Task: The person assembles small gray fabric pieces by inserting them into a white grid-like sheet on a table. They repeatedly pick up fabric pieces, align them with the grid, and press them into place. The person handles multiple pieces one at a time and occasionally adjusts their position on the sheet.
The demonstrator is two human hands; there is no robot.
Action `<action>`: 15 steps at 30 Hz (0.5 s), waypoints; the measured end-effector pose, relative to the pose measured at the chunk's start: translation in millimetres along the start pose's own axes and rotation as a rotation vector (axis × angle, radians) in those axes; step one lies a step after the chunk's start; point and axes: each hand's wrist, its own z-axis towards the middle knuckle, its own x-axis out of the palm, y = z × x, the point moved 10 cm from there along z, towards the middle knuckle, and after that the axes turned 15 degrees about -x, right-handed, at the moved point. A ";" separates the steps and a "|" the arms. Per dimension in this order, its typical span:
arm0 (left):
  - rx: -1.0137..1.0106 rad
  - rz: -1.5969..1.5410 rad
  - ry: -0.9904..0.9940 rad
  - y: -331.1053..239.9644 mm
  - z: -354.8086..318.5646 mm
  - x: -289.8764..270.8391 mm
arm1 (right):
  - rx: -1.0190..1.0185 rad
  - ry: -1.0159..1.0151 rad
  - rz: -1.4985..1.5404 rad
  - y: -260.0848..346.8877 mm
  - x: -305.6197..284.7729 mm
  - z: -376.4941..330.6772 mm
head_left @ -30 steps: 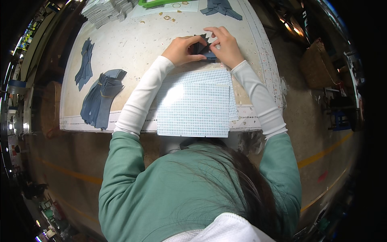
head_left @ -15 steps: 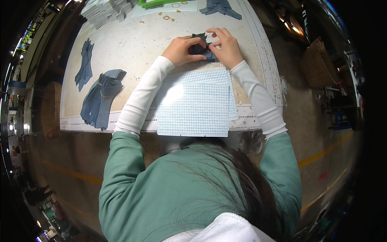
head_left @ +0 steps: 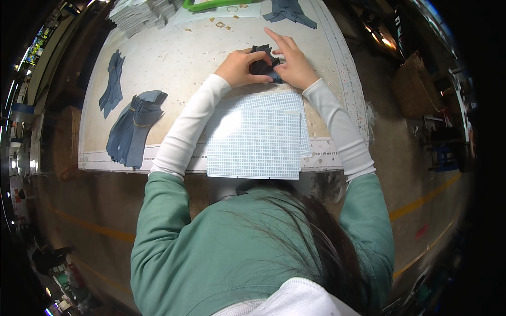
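Note:
My left hand [head_left: 238,68] curls around a small stack of dark blue-grey fabric pieces [head_left: 262,67] on the far part of the table, thumb at the near side and fingers at the far side. At the stack's right edge is my right hand [head_left: 297,64]. Its index finger stretches up and away, with the other fingers apart and the thumb close against the fabric. Fingertip contact there is partly hidden. Just below both hands lie overlapping white sheets [head_left: 253,142] printed with rows of small blue marks. The front sheet overhangs the table's near edge.
On the left lie a narrow bundle of blue-grey pieces [head_left: 111,84] and a larger banded bundle [head_left: 126,134]. Another bundle [head_left: 287,12] sits at the far right. Farther back are a green tray [head_left: 216,5], a pale stack [head_left: 139,18] and loose yellowish bands [head_left: 220,25].
My right hand's fingers have spread from a pinch at the stack's edge, the index finger now extended. My left hand keeps its hold, barely shifted.

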 end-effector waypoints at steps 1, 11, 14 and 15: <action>0.010 0.004 -0.006 -1.0 0.0 -0.3 | -0.007 0.010 -0.008 0.1 1.3 0.6; -0.074 -0.088 0.083 7.3 1.8 0.7 | -0.014 -0.071 -0.141 -9.0 -22.0 3.6; -0.077 -0.120 0.084 7.0 1.5 -1.0 | -0.005 -0.067 -0.095 -8.0 -26.6 3.1; -0.074 -0.104 0.064 6.9 1.6 -2.5 | -0.004 -0.052 -0.062 -6.9 -24.2 2.5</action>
